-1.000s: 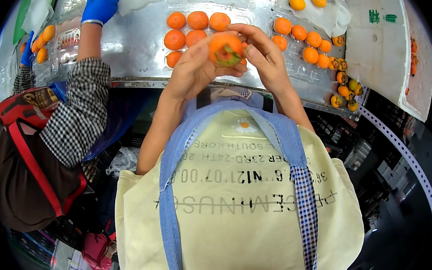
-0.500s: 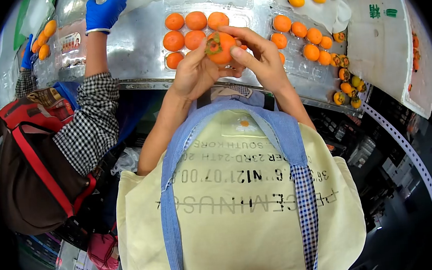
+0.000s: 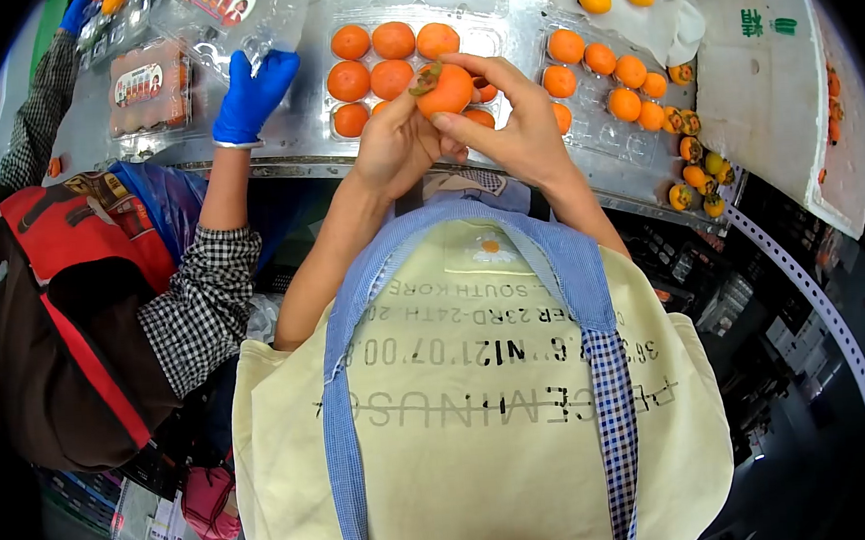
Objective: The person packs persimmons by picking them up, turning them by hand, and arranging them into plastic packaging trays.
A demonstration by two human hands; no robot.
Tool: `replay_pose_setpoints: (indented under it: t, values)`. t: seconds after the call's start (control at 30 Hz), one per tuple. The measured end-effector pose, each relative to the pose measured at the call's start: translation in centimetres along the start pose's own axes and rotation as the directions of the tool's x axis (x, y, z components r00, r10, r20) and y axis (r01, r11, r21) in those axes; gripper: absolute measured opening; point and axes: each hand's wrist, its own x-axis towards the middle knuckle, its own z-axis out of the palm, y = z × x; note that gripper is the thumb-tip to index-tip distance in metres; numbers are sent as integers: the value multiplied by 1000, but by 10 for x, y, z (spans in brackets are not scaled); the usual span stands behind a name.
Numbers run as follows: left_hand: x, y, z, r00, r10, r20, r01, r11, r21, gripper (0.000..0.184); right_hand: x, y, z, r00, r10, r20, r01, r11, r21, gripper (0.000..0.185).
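While the right hand point(image 3: 523, 123) pinches a persimmon point(image 3: 444, 91) between thumb and fingers over the tabletop point(image 3: 303, 113), the left hand point(image 3: 399, 150) curls against its other side, its grip unclear. Both partly block a tray point(image 3: 479, 34) of fruit point(image 3: 393, 40); another person's gloved hand point(image 3: 252, 100) is left of it.

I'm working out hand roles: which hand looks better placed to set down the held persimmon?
Probably the right hand: its thumb and index finger span the persimmon from near and far sides, while the left hand seems only to steady its left side.
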Motion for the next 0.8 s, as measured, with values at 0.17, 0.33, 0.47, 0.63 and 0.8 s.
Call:
replay_pose_setpoints:
  t: [0.17,0.33,0.47,0.63,0.8]
  values:
    - [3,-2,-8,996,-66,56,59,990,124,56,-5,14,-20,981,117,-152,-95,985,143,46]
    - [1,-5,-27,998,22,-66,-10,983,182,49,8,-1,-175,764,31,-644,340,829,444,40]
    - [5,-12,-29,998,30,-48,-22,986,165,41,-9,-37,-329,708,-18,-706,597,549,585,62]
    - [11,-15,-26,997,38,-71,-26,986,164,36,-7,-36,-417,652,301,-696,677,183,713,81]
    - [15,-15,-36,996,57,-63,-49,990,131,34,34,16,-302,824,79,-561,293,788,541,48]
